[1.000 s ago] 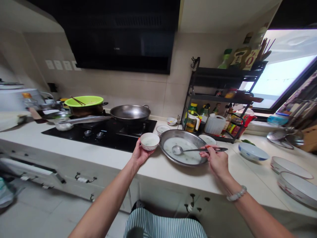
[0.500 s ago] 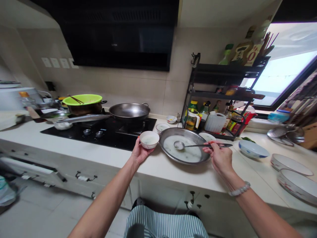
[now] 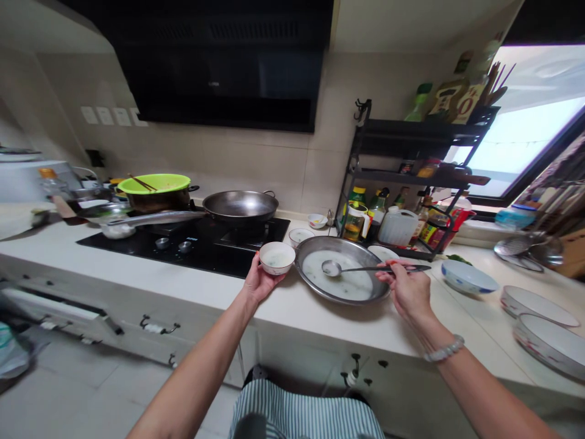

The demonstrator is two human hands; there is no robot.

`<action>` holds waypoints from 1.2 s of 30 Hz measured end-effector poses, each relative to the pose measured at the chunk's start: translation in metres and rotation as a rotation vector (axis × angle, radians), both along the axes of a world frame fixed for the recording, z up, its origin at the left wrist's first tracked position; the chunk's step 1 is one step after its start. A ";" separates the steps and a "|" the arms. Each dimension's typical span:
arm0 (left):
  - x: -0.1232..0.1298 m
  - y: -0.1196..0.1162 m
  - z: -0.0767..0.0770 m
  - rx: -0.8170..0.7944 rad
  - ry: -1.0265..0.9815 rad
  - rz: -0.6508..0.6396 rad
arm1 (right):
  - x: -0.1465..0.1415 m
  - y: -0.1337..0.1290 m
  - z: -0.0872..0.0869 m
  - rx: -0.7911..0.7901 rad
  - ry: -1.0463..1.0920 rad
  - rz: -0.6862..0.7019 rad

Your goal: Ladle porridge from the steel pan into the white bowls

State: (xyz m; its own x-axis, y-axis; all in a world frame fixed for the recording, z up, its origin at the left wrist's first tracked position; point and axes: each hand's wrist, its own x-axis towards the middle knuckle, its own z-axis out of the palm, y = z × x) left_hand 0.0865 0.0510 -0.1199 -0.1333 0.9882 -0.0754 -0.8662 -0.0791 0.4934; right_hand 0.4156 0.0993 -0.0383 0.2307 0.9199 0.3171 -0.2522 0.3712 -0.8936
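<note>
My left hand grips a small white bowl from its left side and below; pale, cloudy liquid is in it. Just right of that bowl stands a wide metal basin of whitish liquid with dark flecks. Closed around the dark handle of a ladle is my right hand, at the basin's right rim. The ladle's round head lies at the liquid's surface, near the middle of the basin. Behind the basin are another small bowl with similar contents and a partly hidden white bowl.
A wok sits on the black stove, left of the basin. Farther left are a pot with a lime-green basin on top and a long-handled pan. A bottle rack stands behind; bowls are at right.
Almost nothing differs. The whole view has shifted very slightly, while both hands keep their hold on the bowl and the ladle.
</note>
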 end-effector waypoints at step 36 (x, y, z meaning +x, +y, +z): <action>0.001 0.000 -0.001 0.052 -0.038 -0.041 | -0.094 -0.021 0.027 0.294 -0.192 0.191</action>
State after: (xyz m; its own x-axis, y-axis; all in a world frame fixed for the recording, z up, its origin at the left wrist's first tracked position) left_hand 0.0872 0.0511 -0.1205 -0.0906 0.9955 -0.0277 -0.8871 -0.0680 0.4565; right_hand 0.3212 0.0782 -0.0109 -0.0245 0.8042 0.5938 -0.1804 0.5807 -0.7939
